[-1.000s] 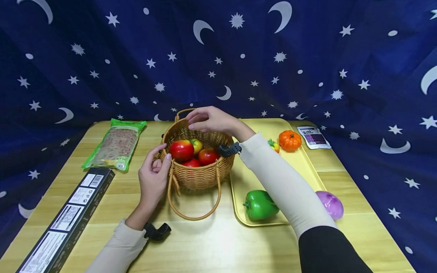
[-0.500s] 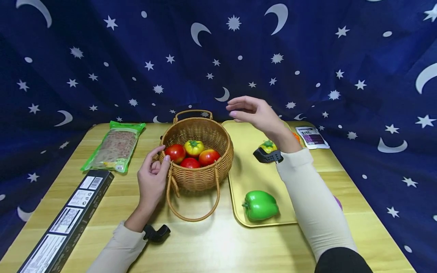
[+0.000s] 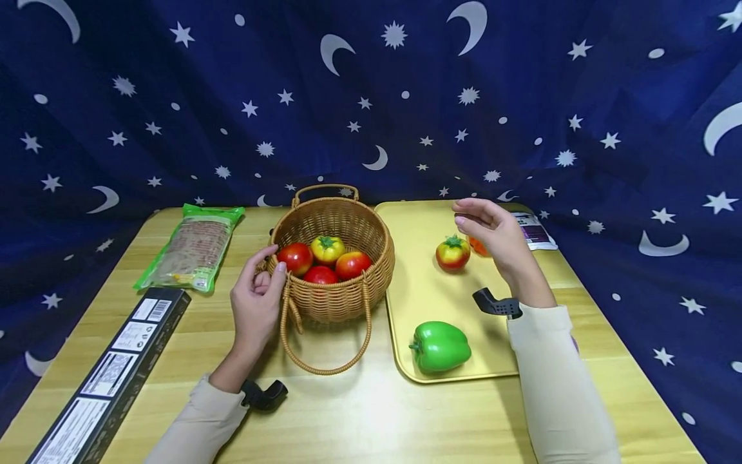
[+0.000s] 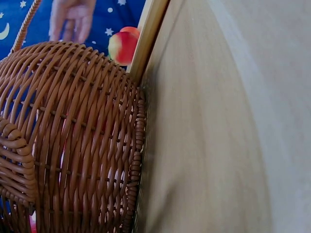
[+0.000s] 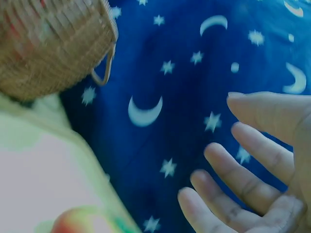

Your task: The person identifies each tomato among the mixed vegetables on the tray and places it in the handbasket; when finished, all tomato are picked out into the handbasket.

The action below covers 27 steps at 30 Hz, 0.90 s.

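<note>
My left hand (image 3: 255, 309) holds the near left rim of a wicker basket (image 3: 330, 301) between thumb and index finger, the other fingers curled. Inside lie a yellow tomato with a green top (image 3: 327, 250) and several red fruits (image 3: 295, 259). The basket's woven side (image 4: 87, 141) fills much of the left wrist view. My right hand (image 3: 501, 241), fingers loosely bent and holding nothing, hovers over the right side of a yellow tray (image 3: 420, 290). Just left of it sits a red and yellow tomato (image 3: 453, 256). An orange pumpkin (image 3: 478, 247) is partly hidden behind that hand.
A green bell pepper (image 3: 442, 347) lies at the tray's near end. Left of the basket are a green-edged food bag (image 3: 194, 248) and a long black box (image 3: 113, 374). A pouch (image 3: 536, 232) lies at back right. One basket handle (image 3: 327, 372) hangs down in front.
My right hand has moved from over the basket rightward, then down beside the tomato on the tray. The yellow tomato in the basket has come into full view. The left hand stays at the rim.
</note>
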Motion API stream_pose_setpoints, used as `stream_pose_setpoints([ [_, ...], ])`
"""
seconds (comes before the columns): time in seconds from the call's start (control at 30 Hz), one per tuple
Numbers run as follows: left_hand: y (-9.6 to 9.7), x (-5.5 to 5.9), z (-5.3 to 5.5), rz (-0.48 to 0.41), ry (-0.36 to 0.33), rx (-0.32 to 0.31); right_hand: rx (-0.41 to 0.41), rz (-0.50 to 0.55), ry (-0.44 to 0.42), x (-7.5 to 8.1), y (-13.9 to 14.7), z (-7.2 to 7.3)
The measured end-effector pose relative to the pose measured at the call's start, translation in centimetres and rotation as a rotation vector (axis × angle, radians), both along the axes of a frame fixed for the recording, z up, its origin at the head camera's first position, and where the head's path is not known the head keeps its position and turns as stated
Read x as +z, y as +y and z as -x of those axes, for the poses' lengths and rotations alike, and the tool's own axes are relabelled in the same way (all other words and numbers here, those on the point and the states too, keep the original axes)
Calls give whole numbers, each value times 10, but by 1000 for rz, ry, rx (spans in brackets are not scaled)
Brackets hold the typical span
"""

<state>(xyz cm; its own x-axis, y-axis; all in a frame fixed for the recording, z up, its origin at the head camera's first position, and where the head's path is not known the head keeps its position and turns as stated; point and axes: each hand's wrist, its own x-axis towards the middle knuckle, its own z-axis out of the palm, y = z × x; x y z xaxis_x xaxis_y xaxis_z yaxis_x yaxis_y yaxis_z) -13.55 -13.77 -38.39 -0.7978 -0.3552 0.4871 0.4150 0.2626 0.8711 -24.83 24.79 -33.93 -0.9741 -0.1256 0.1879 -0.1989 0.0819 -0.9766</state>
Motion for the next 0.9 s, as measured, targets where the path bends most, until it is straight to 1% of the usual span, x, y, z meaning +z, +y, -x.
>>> stream_pose_setpoints([
  [0.1,0,-1,0,3,-5,1,-53,60,-4,-18,11,-1],
  [0.17,0,-1,0,5,-7,-1,-82,68,-4,-30,17,-1],
  [0.23,0,-1,-1,8,-8,-1,-91,81,6,-39,22,-1],
  [0.33,0,0,-1,10,-7,-3,-89,88,28,-49,27,1],
  [0.4,0,1,-1,15,-5,-3,-92,47,29,-54,28,1],
  [0.57,-1,1,-1,26,6,5,-104,-191,-16,-60,26,3],
  [0.63,-1,1,-1,26,8,4,-101,-258,-25,-61,24,3],
  [0.77,0,1,-1,22,7,-5,-110,-301,-38,-65,20,5],
  [0.9,-1,0,-1,23,5,-5,-141,-334,-50,-70,19,6],
])
